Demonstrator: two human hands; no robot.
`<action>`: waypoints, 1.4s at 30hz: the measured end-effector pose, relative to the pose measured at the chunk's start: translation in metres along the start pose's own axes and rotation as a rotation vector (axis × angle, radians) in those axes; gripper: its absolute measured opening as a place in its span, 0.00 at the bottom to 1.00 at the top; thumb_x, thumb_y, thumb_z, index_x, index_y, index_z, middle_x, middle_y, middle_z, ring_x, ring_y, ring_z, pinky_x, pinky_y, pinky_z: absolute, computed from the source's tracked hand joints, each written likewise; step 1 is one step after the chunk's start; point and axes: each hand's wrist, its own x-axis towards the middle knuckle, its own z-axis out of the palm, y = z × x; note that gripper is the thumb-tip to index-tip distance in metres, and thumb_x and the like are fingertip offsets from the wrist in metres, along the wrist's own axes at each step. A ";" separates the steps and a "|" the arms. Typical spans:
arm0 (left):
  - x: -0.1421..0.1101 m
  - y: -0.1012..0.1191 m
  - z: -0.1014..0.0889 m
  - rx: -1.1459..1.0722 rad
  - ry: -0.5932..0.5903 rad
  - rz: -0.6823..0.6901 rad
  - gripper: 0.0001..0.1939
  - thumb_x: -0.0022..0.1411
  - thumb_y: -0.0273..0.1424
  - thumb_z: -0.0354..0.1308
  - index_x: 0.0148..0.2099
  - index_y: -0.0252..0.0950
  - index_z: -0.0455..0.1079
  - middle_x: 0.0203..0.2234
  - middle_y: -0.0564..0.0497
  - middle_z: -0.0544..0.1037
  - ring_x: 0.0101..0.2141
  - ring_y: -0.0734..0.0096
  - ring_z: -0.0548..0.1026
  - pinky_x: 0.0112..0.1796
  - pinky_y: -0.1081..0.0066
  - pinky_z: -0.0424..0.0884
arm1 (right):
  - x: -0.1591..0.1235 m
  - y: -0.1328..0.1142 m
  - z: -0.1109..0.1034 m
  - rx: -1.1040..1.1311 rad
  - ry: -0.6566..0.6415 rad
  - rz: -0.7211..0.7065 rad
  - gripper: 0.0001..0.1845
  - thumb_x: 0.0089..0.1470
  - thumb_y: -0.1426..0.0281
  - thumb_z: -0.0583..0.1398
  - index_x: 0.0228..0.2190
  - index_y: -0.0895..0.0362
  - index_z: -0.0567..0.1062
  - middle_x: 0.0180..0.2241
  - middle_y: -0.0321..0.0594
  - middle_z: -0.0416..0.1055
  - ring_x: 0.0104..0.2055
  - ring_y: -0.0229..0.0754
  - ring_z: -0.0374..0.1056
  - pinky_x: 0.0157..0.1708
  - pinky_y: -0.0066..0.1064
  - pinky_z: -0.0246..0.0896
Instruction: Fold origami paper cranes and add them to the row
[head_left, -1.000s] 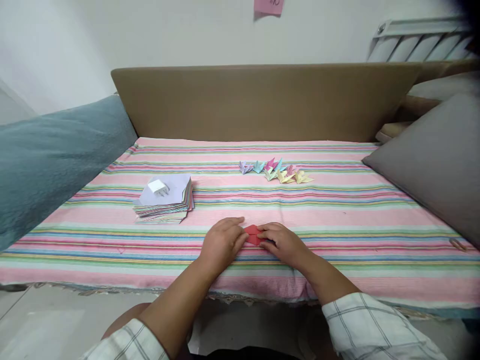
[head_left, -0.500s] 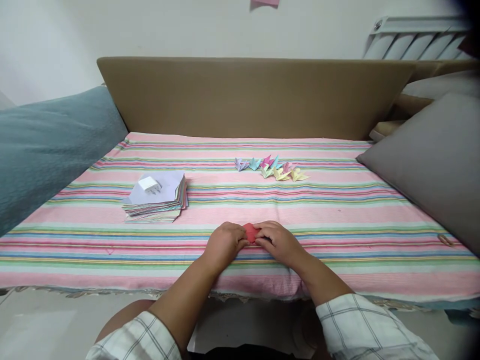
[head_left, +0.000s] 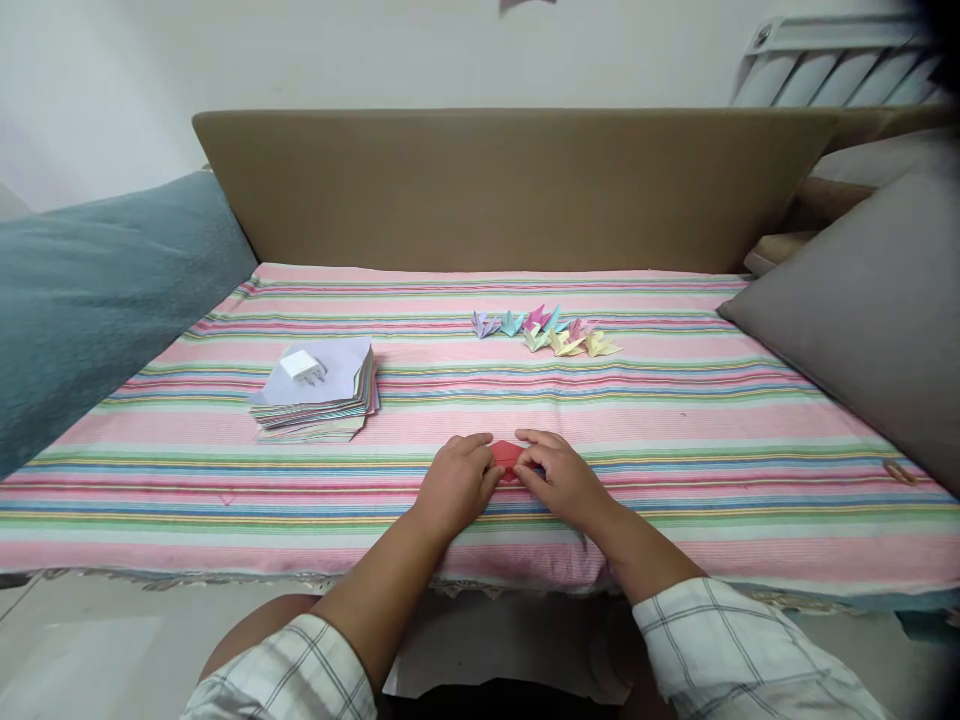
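Observation:
Between my hands lies a small folded piece of red paper (head_left: 508, 456) on the striped cloth, near its front edge. My left hand (head_left: 459, 482) is closed on the paper's left end, thumb on the near side. On the right end, my right hand (head_left: 559, 478) pinches it with thumb and fingers. Fingertips cover both ends of the paper. Beyond the hands stand several folded paper cranes (head_left: 538, 335) in purple, blue, pink, green and yellow. To the left is a stack of coloured paper sheets (head_left: 322, 412) with a white plug adapter (head_left: 302, 367) on top.
The pink striped cloth (head_left: 645, 420) covers the seat. A brown backrest (head_left: 510, 190) rises behind it. A blue-green cushion (head_left: 112, 300) borders the left, a grey cushion (head_left: 862, 320) the right. A small brown ring-shaped object (head_left: 898, 472) lies near the grey cushion.
My fingers have spread a little apart, and more of the red paper shows between them, wider than before. The view has shifted slightly; the cranes and stack stay in place.

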 end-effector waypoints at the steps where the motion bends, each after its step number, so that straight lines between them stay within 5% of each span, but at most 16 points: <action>1: 0.000 0.000 0.000 0.000 0.005 -0.014 0.08 0.60 0.30 0.54 0.28 0.35 0.68 0.44 0.42 0.76 0.45 0.61 0.72 0.45 0.60 0.67 | 0.000 0.000 0.000 0.004 -0.003 0.017 0.07 0.53 0.70 0.56 0.25 0.55 0.72 0.48 0.46 0.69 0.54 0.46 0.60 0.52 0.42 0.56; 17: 0.003 0.002 0.000 -0.019 -0.006 -0.197 0.09 0.56 0.31 0.58 0.23 0.36 0.67 0.43 0.45 0.76 0.45 0.59 0.71 0.46 0.58 0.66 | 0.008 -0.007 0.007 0.015 0.014 0.156 0.06 0.48 0.73 0.57 0.21 0.56 0.70 0.47 0.49 0.68 0.53 0.49 0.61 0.51 0.44 0.55; 42: 0.006 0.006 -0.002 -0.007 -0.034 -0.256 0.11 0.53 0.32 0.61 0.22 0.36 0.67 0.43 0.46 0.76 0.43 0.59 0.71 0.44 0.59 0.66 | 0.013 -0.001 0.018 0.114 0.103 0.183 0.08 0.40 0.72 0.61 0.27 0.54 0.67 0.41 0.43 0.67 0.47 0.48 0.62 0.48 0.44 0.56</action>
